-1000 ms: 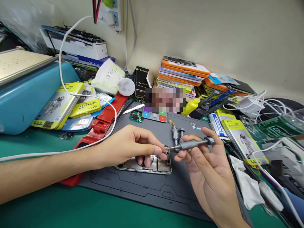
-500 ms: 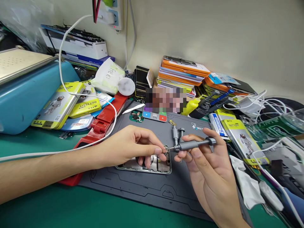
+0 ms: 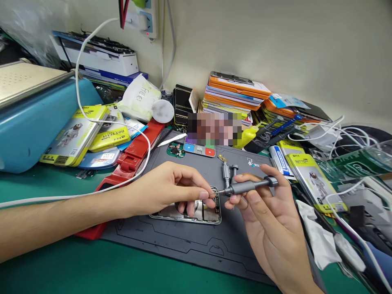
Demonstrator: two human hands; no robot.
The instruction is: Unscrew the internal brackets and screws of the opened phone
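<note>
My right hand (image 3: 269,216) holds a grey precision screwdriver (image 3: 245,187) nearly level, its thin shaft pointing left. The thumb and fingers of my left hand (image 3: 180,190) are pinched together right at the screwdriver's tip; whatever they hold there is too small and hidden to make out. Beneath my left hand lies an opened phone housing (image 3: 211,213) with its inner parts showing, partly covered by the fingers. Just behind the screwdriver, more grey screwdrivers (image 3: 226,174) lie on the dark work mat (image 3: 171,239).
A red clamp-like tool (image 3: 131,157) and yellow battery boxes (image 3: 75,136) lie to the left, crossed by a white cable (image 3: 150,157). Behind the mat rises a stack of orange cases (image 3: 235,92). At right are battery packs (image 3: 315,179), a green bottle (image 3: 358,165) and crumpled tissue (image 3: 318,241).
</note>
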